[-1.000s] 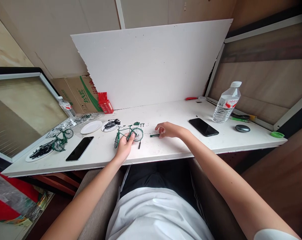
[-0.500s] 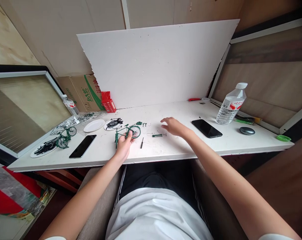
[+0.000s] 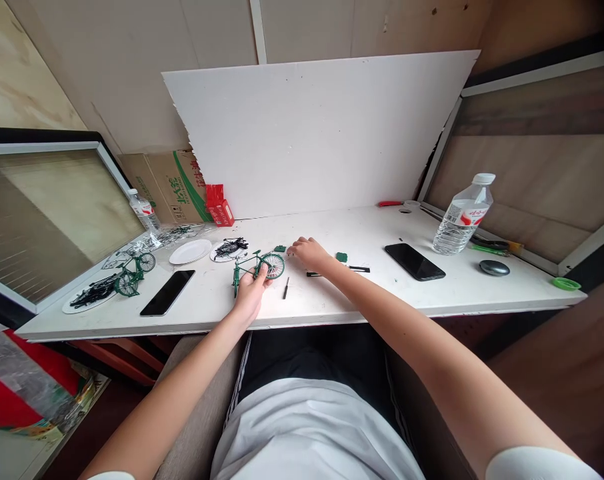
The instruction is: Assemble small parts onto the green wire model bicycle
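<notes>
A small green model bicycle (image 3: 247, 268) stands upright near the table's front, its rear wheel pinched between the fingers of my left hand (image 3: 251, 291). To the right, my right hand (image 3: 308, 253) reaches down to the tabletop with bent fingers, beside a small green part (image 3: 280, 249); whatever its fingertips hold is too small to make out. A thin dark screwdriver (image 3: 286, 288) lies between the hands. Under my right wrist, a thin part is partly hidden. Another green piece (image 3: 341, 257) and a black tool (image 3: 359, 269) lie right of the wrist.
On the left are a second green bicycle (image 3: 128, 275), a phone (image 3: 167, 293), a white plate (image 3: 191, 252) and a plate of black parts (image 3: 231, 249). A second phone (image 3: 415, 261) and a water bottle (image 3: 463, 215) are at the right. A white board (image 3: 312, 140) stands behind.
My right hand has moved left across the table toward the small green parts. The green piece and black tool right of my wrist now show. My left hand still holds the bicycle.
</notes>
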The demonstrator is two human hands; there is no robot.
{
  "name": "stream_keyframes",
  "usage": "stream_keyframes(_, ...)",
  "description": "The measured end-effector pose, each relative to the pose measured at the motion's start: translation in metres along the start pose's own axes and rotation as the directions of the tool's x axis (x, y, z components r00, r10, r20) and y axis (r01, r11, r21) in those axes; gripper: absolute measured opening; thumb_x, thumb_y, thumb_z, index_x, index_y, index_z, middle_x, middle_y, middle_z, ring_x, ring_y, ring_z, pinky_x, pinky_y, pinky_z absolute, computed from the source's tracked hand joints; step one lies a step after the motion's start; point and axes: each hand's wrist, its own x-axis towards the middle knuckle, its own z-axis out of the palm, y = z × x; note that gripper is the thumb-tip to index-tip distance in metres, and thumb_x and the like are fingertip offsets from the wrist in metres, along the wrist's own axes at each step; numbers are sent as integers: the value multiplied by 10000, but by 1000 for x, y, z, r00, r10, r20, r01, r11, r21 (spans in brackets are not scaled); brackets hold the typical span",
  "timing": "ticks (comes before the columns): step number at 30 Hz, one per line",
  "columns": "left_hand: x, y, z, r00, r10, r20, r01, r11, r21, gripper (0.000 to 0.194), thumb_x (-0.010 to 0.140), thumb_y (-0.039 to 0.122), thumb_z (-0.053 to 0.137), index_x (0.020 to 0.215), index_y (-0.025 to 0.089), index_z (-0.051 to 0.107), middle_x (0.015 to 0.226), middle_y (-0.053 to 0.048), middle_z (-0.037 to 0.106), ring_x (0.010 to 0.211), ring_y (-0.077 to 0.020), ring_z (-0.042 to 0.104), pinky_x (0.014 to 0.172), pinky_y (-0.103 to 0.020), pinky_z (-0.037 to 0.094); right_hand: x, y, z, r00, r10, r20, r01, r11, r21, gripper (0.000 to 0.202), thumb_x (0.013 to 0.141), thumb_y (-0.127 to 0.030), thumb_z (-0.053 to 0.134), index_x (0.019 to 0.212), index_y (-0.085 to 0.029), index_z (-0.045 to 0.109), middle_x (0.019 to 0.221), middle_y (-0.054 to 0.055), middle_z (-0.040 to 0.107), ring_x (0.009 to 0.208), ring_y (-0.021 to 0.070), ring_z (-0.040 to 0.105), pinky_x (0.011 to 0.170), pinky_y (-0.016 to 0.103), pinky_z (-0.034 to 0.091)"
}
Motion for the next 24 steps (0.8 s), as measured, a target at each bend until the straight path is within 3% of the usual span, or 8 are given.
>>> stream_keyframes(3,0,-1,0,1000,7,4,-7,1000,22,563,668,589,997,907,168,710,958,-56,728,914,-188,664,835,-321,511,12,3,0,998,-61,-15,61,998,-18,322,1002,-21,552,1168,-148,796,1258,185,772,1274,307,623,980,366,438)
stream_keyframes(7,1,-1,-1,1000,9,7,-9,1000,29,559,674,596,990,901,172,705,945,-43,711,907,-183,651,825,-317,504,17,5,6,994,-97,-47,96,995,-23,243,988,-29,580,1012,-121,803,1141,190,775,1167,295,633,934,355,419)
stream_keyframes(13,0,0,0,1000,6,9,-7,1000,29,574,665,605,990,916,169,714,964,-48,717,908,-182,645,824,-315,498,15,13,12,988,-140,-66,141,990,3,281,965,14,578,1046,-130,806,1132,154,769,1103,247,631,904,319,437)
stream_keyframes(17,0,0,0,1000,13,10,-13,999,30,566,659,596,995,902,167,717,952,-49,717,886,-176,638,806,-305,495,11,15,15,979,-160,-123,165,986,31,220,1006,-48,601,1008,-136,803,1071,153,761,1098,266,609,924,346,426)
stream_keyframes(21,0,-1,0,999,29,44,-30,999,29,528,707,595,973,893,168,723,952,-55,727,890,-176,649,800,-299,499,7,16,18,955,-147,-257,186,974,133,224,1023,-53,570,992,-151,769,1089,152,754,1098,275,583,928,367,425)
stream_keyframes(24,0,-2,0,999,26,39,-28,999,37,550,694,612,976,901,167,728,962,-60,732,894,-180,657,815,-307,513,2,15,19,906,-23,-424,164,939,301,275,1045,-40,474,1066,-176,712,1152,144,751,1162,284,576,972,391,441)
